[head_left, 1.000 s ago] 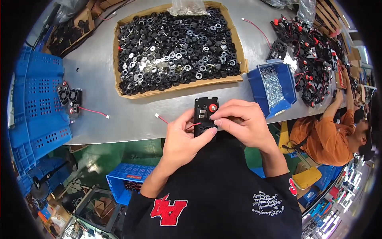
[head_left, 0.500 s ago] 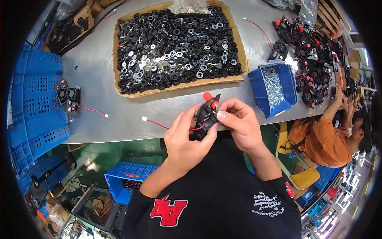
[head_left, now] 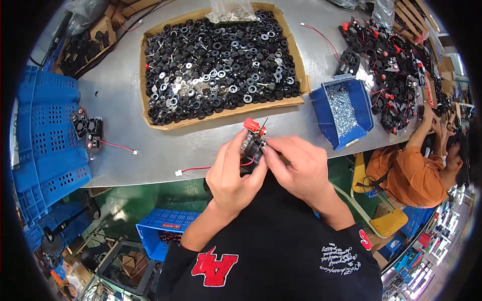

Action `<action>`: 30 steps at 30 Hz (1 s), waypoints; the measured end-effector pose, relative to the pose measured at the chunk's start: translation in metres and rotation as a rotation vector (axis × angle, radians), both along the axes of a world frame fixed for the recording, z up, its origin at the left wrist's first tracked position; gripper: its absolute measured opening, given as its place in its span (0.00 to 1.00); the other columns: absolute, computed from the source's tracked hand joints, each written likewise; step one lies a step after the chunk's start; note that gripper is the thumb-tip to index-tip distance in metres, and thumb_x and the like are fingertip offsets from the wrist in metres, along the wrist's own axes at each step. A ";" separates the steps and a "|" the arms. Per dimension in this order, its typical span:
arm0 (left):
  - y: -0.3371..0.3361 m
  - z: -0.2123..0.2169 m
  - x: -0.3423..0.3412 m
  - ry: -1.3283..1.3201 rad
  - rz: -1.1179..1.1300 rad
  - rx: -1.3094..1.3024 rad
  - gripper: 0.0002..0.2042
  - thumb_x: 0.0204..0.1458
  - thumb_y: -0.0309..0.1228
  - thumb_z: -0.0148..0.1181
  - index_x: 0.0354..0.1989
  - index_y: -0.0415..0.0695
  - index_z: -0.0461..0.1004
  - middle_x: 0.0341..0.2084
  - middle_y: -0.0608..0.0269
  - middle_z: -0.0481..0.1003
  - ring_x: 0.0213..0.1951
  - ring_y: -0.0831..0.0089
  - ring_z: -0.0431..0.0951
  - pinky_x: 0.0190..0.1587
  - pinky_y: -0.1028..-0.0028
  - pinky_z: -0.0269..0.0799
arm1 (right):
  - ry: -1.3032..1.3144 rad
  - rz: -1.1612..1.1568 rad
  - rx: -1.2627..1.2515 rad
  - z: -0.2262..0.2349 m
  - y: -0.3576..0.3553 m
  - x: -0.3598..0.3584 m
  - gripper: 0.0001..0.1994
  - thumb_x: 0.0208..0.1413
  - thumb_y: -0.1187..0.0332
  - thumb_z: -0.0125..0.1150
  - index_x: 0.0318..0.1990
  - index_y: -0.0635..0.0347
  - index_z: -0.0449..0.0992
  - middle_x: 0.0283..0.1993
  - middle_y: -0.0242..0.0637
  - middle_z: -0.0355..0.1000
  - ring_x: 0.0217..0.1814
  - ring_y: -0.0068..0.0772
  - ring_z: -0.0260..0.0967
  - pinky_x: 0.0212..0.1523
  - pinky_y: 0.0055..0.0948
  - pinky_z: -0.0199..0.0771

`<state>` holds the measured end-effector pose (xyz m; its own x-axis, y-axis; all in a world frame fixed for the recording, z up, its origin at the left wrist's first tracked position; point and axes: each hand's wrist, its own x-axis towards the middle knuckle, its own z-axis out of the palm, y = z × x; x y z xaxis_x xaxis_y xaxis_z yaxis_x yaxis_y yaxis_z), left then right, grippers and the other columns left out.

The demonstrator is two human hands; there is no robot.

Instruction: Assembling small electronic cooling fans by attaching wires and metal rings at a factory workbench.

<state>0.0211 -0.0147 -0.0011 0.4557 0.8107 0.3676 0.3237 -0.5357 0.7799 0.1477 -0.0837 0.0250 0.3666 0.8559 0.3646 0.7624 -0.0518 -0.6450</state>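
Note:
My left hand (head_left: 231, 178) is closed around a small black fan assembly (head_left: 249, 145) with red knobs on its far end, held over the table's front edge. A red wire (head_left: 197, 168) trails from it to the left and ends in a white plug. Thumb and fingers of my right hand (head_left: 301, 165) are pinched together against the assembly's right side. Whatever sits between those fingertips is too small to make out. The assembly's underside is hidden by my left palm and fingers.
Beyond my hands lies a cardboard tray (head_left: 226, 114) of black rings and knobs. A blue bin (head_left: 321, 120) of small metal parts stands right of it. Two fan units (head_left: 93, 128) lie left, beside a blue crate (head_left: 50, 135). More assemblies (head_left: 396, 65) pile up right, near a co-worker (head_left: 409, 175).
The assembly has tilted and turned, its red knobs shifting left. My right fingers have moved slightly left and closed tighter at its side. The wire's plug now hangs a little lower.

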 end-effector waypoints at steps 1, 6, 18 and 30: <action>0.000 0.001 0.000 0.006 0.002 0.014 0.24 0.37 0.22 0.68 0.48 0.34 0.73 0.33 0.55 0.77 0.28 0.67 0.79 0.29 0.73 0.76 | 0.031 0.012 -0.022 0.000 0.000 0.001 0.05 0.46 0.78 0.65 0.33 0.63 0.78 0.27 0.38 0.74 0.22 0.32 0.73 0.22 0.26 0.72; 0.002 -0.001 -0.001 0.011 -0.023 0.039 0.25 0.36 0.21 0.68 0.47 0.35 0.74 0.33 0.55 0.77 0.27 0.68 0.79 0.28 0.73 0.76 | -0.135 0.057 -0.065 -0.002 0.004 0.004 0.04 0.47 0.76 0.64 0.32 0.63 0.77 0.25 0.37 0.71 0.22 0.36 0.70 0.24 0.30 0.71; 0.006 0.001 0.000 -0.004 0.004 -0.060 0.26 0.34 0.22 0.69 0.48 0.35 0.74 0.31 0.57 0.76 0.25 0.71 0.78 0.27 0.75 0.75 | 0.181 -0.012 -0.022 -0.011 0.003 -0.002 0.09 0.47 0.75 0.65 0.37 0.65 0.76 0.31 0.40 0.74 0.28 0.36 0.75 0.27 0.30 0.75; 0.010 -0.009 0.002 -0.056 0.021 -0.020 0.26 0.36 0.23 0.70 0.49 0.35 0.74 0.32 0.57 0.76 0.26 0.71 0.77 0.28 0.75 0.75 | 0.065 -0.042 -0.074 -0.008 0.004 -0.012 0.14 0.49 0.71 0.65 0.43 0.65 0.75 0.34 0.41 0.74 0.28 0.36 0.74 0.28 0.30 0.76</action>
